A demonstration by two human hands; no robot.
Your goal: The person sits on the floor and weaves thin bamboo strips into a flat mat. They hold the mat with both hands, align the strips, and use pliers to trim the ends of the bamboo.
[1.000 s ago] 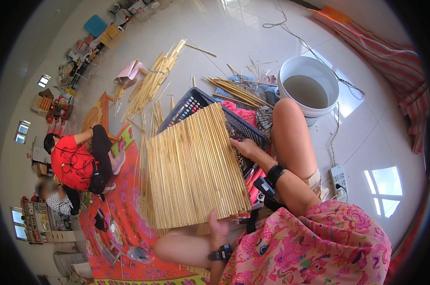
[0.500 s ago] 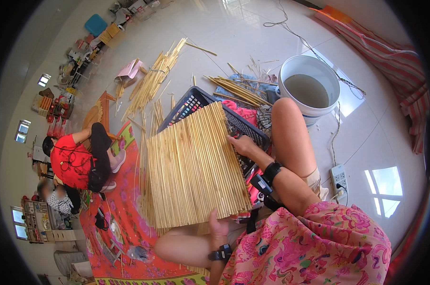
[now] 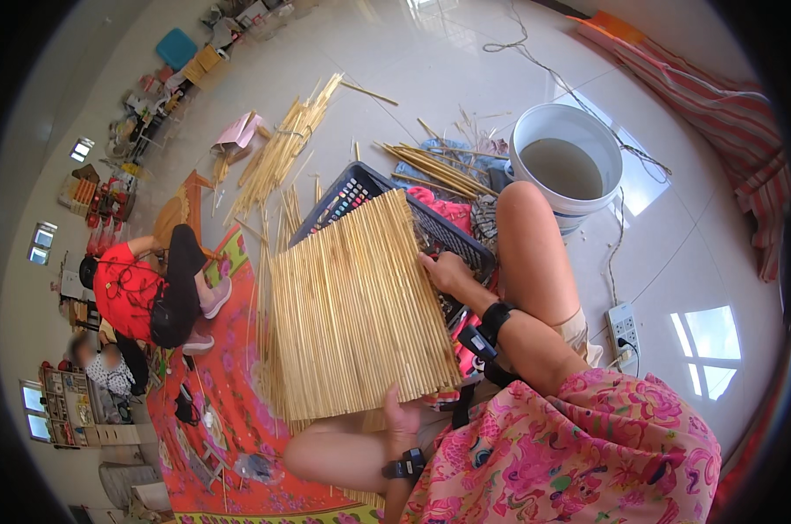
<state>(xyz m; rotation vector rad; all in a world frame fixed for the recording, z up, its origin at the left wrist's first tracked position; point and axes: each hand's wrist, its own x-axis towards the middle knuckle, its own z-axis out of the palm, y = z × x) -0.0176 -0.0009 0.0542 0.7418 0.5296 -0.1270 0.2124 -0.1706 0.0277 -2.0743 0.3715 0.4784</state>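
A flat panel of slim yellow stalks [image 3: 356,306], laid side by side like a mat, rests tilted over my lap and the basket. My left hand [image 3: 401,417] grips its near edge, thumb on the front and fingers hidden behind. At the panel's right edge, my right hand [image 3: 448,272] is closed, with a small dark object at its fingers that I cannot make out. Beneath the panel's far side stands a dark plastic basket [image 3: 347,199], with pink cloth [image 3: 443,208] in it.
Loose stalks [image 3: 286,144] and a tied bundle lie on the tiled floor ahead. To the right are a white bucket [image 3: 524,135] of murky water and a power strip [image 3: 623,328]. A person in red [image 3: 126,290] sits on the left, beside the red floral mat [image 3: 238,389].
My right hand has shifted slightly down along the panel's edge, and the panel has tilted a little. My left hand keeps its place. The person in red has moved their legs slightly.
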